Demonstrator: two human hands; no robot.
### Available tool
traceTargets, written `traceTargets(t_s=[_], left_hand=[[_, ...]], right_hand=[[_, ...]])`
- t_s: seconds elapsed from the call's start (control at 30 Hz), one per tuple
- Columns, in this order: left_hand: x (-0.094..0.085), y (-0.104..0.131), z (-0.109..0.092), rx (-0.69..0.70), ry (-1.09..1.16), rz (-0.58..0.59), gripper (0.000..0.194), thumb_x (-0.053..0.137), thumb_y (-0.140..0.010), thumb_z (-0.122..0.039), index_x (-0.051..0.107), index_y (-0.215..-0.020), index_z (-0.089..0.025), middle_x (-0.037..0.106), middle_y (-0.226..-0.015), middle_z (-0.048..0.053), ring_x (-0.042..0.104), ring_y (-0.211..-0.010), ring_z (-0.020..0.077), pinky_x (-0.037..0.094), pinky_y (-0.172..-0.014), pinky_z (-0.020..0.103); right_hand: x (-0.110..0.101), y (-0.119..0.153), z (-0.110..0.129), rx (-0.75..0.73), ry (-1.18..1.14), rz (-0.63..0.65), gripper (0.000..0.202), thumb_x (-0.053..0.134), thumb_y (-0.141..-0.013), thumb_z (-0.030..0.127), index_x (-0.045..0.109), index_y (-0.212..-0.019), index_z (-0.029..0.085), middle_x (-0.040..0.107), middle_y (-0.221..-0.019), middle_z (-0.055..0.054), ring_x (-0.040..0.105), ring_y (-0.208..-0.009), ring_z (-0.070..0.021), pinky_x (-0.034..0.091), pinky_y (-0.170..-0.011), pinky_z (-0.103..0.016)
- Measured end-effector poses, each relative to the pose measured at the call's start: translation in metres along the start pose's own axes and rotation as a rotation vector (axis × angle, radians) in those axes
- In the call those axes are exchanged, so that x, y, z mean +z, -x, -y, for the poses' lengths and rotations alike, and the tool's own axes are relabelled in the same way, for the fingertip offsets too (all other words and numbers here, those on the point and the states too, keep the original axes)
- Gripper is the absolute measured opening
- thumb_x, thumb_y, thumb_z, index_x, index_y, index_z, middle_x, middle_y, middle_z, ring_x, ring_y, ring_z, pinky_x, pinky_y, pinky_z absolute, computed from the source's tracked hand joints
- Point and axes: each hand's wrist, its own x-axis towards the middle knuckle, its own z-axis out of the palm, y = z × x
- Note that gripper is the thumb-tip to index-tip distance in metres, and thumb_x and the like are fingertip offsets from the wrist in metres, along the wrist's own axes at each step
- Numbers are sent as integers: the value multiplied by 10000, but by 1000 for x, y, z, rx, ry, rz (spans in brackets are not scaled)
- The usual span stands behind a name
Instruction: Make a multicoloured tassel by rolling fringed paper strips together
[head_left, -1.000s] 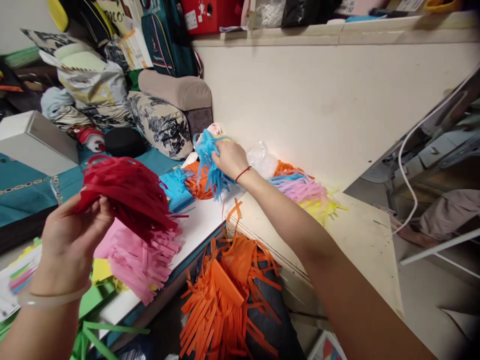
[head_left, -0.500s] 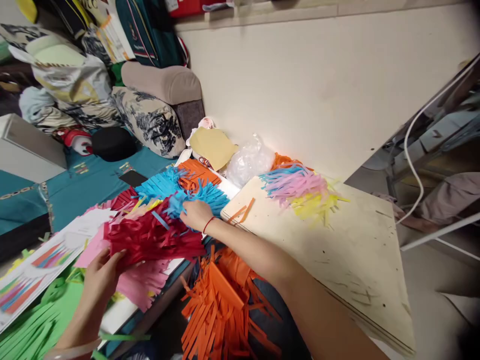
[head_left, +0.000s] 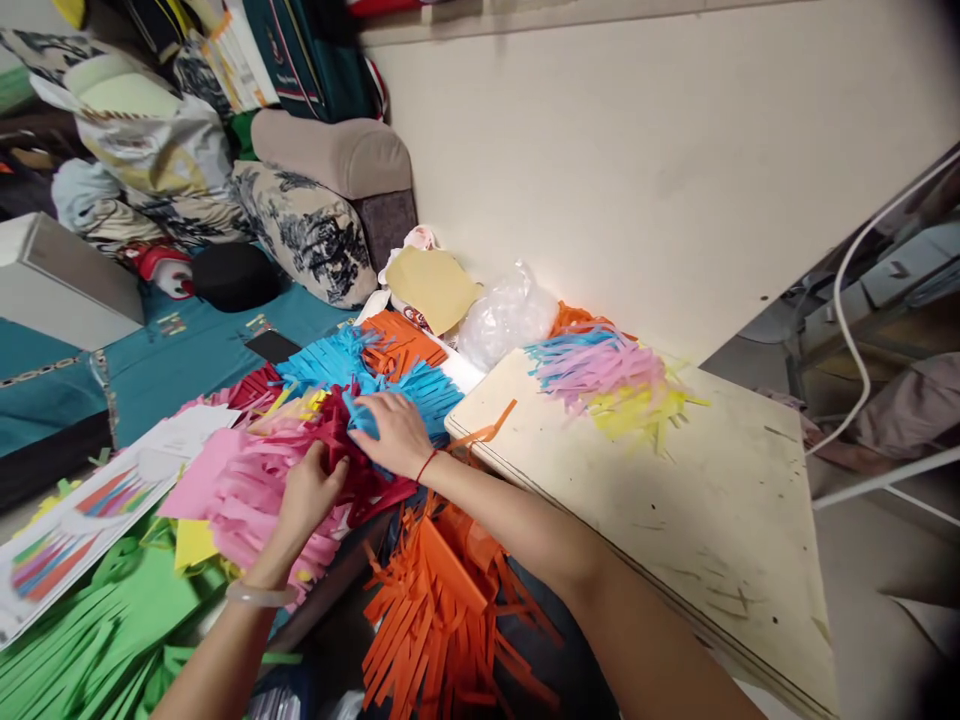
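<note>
My left hand point(head_left: 311, 490) is closed on the dark red fringed paper point(head_left: 382, 492), at its left part. Over the right part of the red paper and beside the blue fringed paper point(head_left: 431, 395) is my right hand point(head_left: 394, 435), its fingers apart. Pink fringed paper point(head_left: 251, 490) lies left of my left hand, with a yellow piece point(head_left: 195, 543) below it. Orange fringed paper point(head_left: 435, 610) rests on my lap. Green fringed paper point(head_left: 97, 630) fills the lower left.
A printed sheet point(head_left: 97, 515) lies at the left. On the wooden board point(head_left: 720, 500) are blue, pink and yellow strips point(head_left: 607, 375). Behind stand a clear plastic bag point(head_left: 506, 315), a patterned cushion point(head_left: 307, 235), a black phone point(head_left: 272, 347) and a white box point(head_left: 67, 280).
My left hand has moved right and up with the red paper, uncovering the pink fringe. My right hand has shifted slightly and its fingers have spread.
</note>
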Motion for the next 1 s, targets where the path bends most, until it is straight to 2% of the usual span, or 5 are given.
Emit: traceTargets(t_s=[0.1, 0.27, 0.53, 0.7, 1.0], left_hand=[[1, 3, 2, 1, 12, 6, 224, 487, -675, -438, 434, -647, -222, 528, -524, -22, 497, -488, 152, 346, -491, 248], [-17, 4, 18, -55, 11, -3, 384, 497, -698, -572, 572, -673, -197, 662, -599, 47, 616, -571, 208, 427, -548, 278], [-58, -10, 25, -21, -199, 169, 326, 438, -736, -463, 484, -515, -228, 556, -441, 19, 545, -461, 183, 379, -546, 279], [-92, -19, 29, -192, -9, 285, 321, 480, -762, -492, 566, -657, -201, 592, -441, -10, 574, -468, 167, 428, -554, 255], [-148, -25, 17, -277, 451, -158, 479, 820, -342, -546, 592, -520, -164, 553, -444, -18, 489, -380, 112, 404, -345, 217]], right_hand=[[12, -8, 10, -193, 18, 40, 322, 592, -832, 275, 575, -1150, 224, 486, -1348, -61, 428, -1220, -226, 370, -1004, -382], [32, -21, 2, 16, 37, 83, 158, 548, -830, 189, 649, -948, 163, 526, -1273, -95, 476, -1166, -229, 413, -982, -360], [25, -17, -2, 139, -81, 84, 354, 528, -867, 166, 551, -1219, 144, 573, -1189, -103, 525, -1130, -192, 418, -1002, -308], [24, -6, 13, -67, -95, 43, 501, 595, -872, 329, 456, -1341, 224, 440, -1407, -91, 424, -1281, -221, 366, -1064, -378], [22, -2, 28, -171, -206, 96, 531, 591, -877, 443, 481, -1314, 163, 491, -1390, -125, 450, -1298, -206, 350, -1095, -346]])
